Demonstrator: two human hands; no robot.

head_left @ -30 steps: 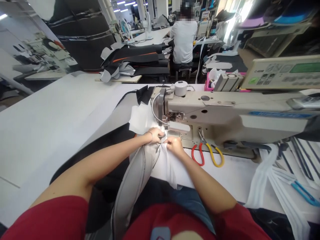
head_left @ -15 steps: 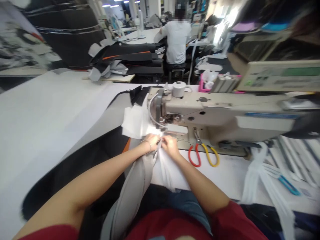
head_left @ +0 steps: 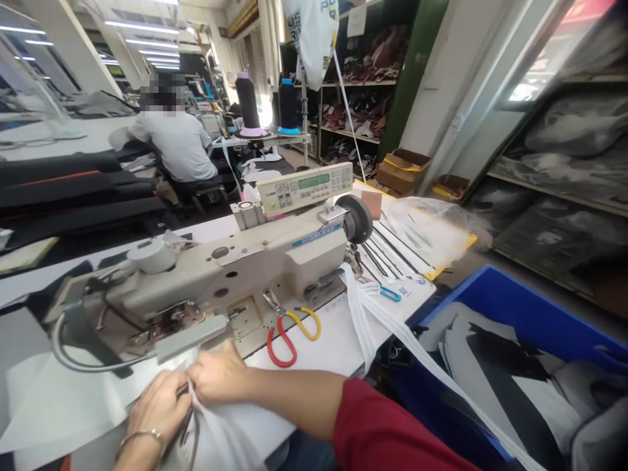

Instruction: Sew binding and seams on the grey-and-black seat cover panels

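My left hand [head_left: 159,407] and my right hand [head_left: 218,374] meet at the front of a sewing machine [head_left: 275,255], at its needle end. Fingers of both are closed on the edge of a pale grey fabric [head_left: 218,435], which hangs down toward my lap. The exact pinch is partly hidden by the fingers. A white sheet [head_left: 63,399] lies left of my left hand. Scissors [head_left: 282,327] with one red and one yellow handle rest partly on the machine bed, right of my right hand.
White strips [head_left: 360,320] trail over the table edge beside blue-handled snips [head_left: 391,294]. A blue bin [head_left: 495,281] holds fabric pieces at the right. A white cup-like object [head_left: 151,256] tops the machine. Beyond, a person in a white shirt [head_left: 176,144] sits facing away.
My view has swung to the right, so the bin and shelves now show. Both hands still hold the fabric close together beside the machine. The scissors lie where they were.
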